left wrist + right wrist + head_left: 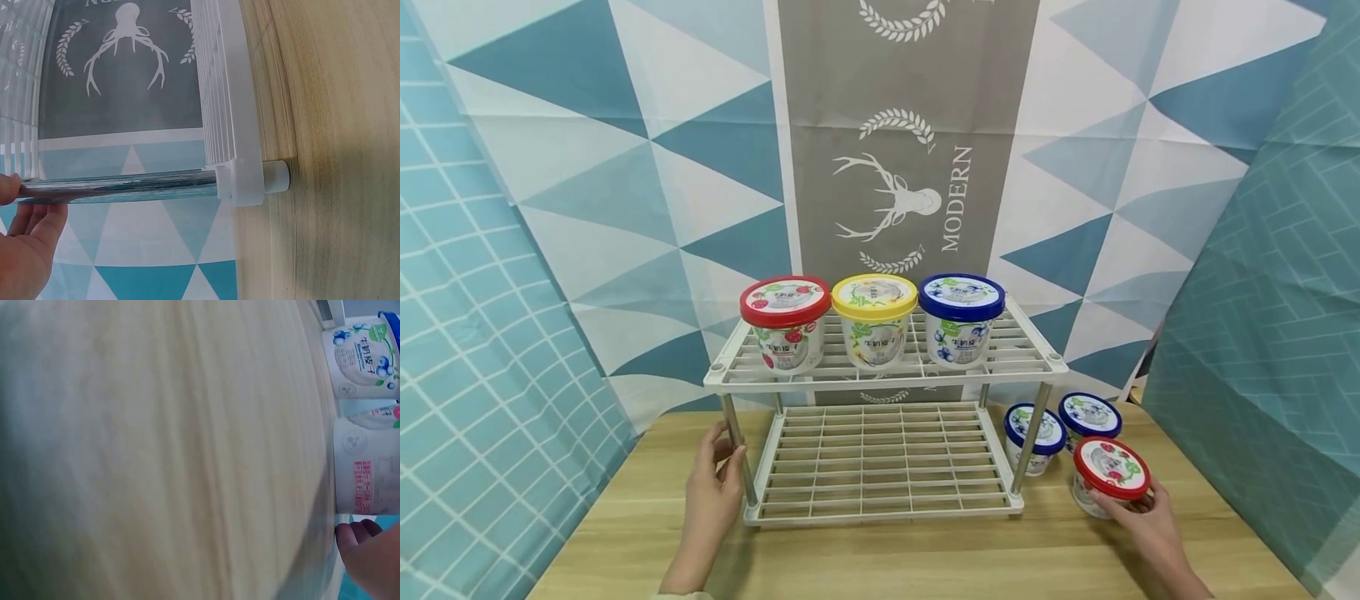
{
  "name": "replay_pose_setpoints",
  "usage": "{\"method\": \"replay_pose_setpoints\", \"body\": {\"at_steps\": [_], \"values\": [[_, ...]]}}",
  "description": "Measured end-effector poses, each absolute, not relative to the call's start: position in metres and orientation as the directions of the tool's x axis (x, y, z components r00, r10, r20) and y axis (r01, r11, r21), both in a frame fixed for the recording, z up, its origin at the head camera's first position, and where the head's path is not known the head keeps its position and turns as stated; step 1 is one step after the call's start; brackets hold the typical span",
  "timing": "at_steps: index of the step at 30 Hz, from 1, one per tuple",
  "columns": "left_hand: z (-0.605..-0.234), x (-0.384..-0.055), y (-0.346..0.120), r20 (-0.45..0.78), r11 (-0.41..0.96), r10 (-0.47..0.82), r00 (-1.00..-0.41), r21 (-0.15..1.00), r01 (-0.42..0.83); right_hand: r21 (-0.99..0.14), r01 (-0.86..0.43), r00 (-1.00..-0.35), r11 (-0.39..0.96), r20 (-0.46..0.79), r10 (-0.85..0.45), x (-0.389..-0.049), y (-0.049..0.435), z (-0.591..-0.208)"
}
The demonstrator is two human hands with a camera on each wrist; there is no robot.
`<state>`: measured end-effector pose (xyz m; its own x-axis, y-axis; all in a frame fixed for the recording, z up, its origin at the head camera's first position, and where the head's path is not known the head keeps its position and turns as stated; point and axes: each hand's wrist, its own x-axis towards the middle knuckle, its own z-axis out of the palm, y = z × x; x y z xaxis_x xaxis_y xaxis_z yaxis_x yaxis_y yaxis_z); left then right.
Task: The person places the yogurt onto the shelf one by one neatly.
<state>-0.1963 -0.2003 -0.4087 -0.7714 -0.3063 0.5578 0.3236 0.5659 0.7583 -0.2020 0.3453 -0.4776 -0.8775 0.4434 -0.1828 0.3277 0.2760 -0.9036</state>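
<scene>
My left hand (713, 483) is at the front left leg of a white two-tier rack (880, 517). Thumb and fingers pinch that metal post (125, 187) in the left wrist view. On the right, my right hand (1146, 525) holds a red-lidded tub (1112, 471) on the table, thumb at the front and fingers at its right side. The right wrist view shows the tub's white wall (369, 469) beside the fingers. Two blue-lidded tubs, one nearer the rack (1036, 429) and one farther back (1090, 414), stand close behind it.
On the top shelf stand a red-lidded tub (786, 325), a yellow-lidded tub (876, 321) and a blue-lidded tub (961, 321) in a row. Below is the slatted lower shelf (880, 467). Patterned cloth (715, 167) hangs behind the wooden table (887, 558).
</scene>
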Motion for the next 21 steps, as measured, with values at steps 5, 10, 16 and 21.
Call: {"method": "replay_pose_setpoints", "body": {"at_steps": [5, 10, 16, 21], "values": [[-0.408, -0.195, -0.2, 0.566, 0.578, -0.303, -0.767, 0.749, 0.324, -0.909, 0.32, -0.866, 0.266, -0.167, 0.472, -0.204, 0.338, -0.479], [-0.409, -0.195, -0.201, 0.565, 0.576, -0.302, -0.768, 0.75, 0.325, -0.909, 0.317, -0.846, 0.272, -0.141, 0.514, -0.206, 0.333, -0.48], [-0.41, -0.196, -0.201, 0.559, 0.576, -0.295, -0.775, 0.751, 0.322, -0.908, 0.313, -0.823, 0.28, -0.112, 0.557, -0.207, 0.328, -0.481], [-0.41, -0.198, -0.201, 0.55, 0.572, -0.302, -0.779, 0.758, 0.314, -0.913, 0.305, -0.812, 0.273, -0.099, 0.575, -0.209, 0.324, -0.481]]}}
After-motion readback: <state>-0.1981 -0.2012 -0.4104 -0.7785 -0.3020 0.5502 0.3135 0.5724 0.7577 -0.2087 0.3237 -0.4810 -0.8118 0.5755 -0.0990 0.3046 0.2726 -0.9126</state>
